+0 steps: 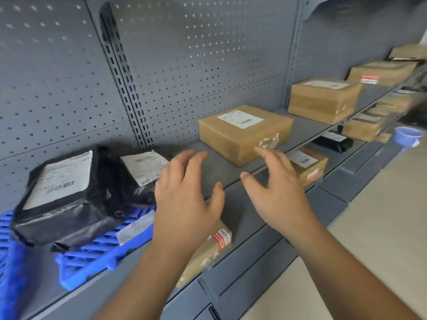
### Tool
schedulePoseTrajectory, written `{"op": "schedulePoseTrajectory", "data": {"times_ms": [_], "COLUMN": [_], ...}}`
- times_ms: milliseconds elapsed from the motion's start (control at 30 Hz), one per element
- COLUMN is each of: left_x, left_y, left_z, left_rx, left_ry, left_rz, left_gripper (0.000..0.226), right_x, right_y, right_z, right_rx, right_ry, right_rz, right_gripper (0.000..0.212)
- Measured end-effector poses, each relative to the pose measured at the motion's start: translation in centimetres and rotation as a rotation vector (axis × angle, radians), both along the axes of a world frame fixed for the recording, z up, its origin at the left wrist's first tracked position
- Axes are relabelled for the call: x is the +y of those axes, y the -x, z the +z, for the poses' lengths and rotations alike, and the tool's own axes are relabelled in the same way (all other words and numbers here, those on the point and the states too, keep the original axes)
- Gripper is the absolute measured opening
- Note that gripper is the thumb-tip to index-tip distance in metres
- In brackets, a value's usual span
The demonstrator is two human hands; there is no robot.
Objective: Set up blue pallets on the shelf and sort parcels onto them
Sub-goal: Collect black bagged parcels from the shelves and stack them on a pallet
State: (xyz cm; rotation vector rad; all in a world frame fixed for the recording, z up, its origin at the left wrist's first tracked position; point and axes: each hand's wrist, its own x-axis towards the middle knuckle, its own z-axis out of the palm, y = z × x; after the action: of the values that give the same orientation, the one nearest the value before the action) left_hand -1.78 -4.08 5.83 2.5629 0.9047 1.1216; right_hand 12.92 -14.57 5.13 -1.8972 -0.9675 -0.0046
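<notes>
- Landmark: the cardboard box [242,132] with a white label, sitting mid-shelf on the grey shelf [300,128]. Everything below is placed relative to it.
- Left hand [187,199]: empty, fingers spread wide, hovering over bare shelf just left of and nearer than the box. Not touching it.
- Right hand [277,192]: empty, fingers spread, its fingertips at the box's near corner. Contact or a small gap, can't tell.
- Both palms face inward with the box's width between them, so my read is they are shaped for a two-sided grab on the box. It looks rigid and too broad for one hand.
- Blue pallet [101,248]: well left of the box, lying flat on the same shelf, its front edge overhanging the shelf lip slightly.
- Two black poly-bag parcels on the pallet: a big one [62,195] and a smaller one [141,172] on the side nearer the box. Soft bags seem grouped there, so sorting looks to be by type.
- More cardboard boxes [323,100] sit right of the landmark box along the shelf, none on a pallet. Likely unsorted.
- Lower shelf beneath the box holds another labelled carton [309,167]; a padded brown parcel [205,252] shows below the left hand.
- Risk: the pallet's free area is small, so the box may need a second pallet.
</notes>
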Motion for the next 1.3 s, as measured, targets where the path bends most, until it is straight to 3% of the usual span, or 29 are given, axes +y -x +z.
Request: {"op": "schedulePoseTrajectory", "data": {"times_ms": [300,667,933,1300], "left_x": [-8.4,-16.0,-16.7,-16.7], "left_y": [-14.7,-29.8,-42.2,-59.0], "left_z": [-2.5,-6.0,-8.6,-9.7], "left_rx": [0.186,0.299,0.338,0.46], "left_ry": [0.077,0.11,0.061,0.059], "left_rz": [-0.238,-0.525,-0.688,-0.885], "left_gripper": [0.056,0.051,0.053,0.054], "right_x": [-12.8,-23.3,-25.6,-25.5], "right_y": [-11.6,-21.0,-30.2,-42.8], "right_z": [-1.6,-4.4,-7.4,-9.2], "right_rx": [-0.105,-0.161,-0.09,0.049], "right_ry": [0.127,0.514,0.704,0.787], "right_rz": [-0.243,-0.545,-0.719,-0.902], "right_gripper": [0.053,0.058,0.059,0.062]}}
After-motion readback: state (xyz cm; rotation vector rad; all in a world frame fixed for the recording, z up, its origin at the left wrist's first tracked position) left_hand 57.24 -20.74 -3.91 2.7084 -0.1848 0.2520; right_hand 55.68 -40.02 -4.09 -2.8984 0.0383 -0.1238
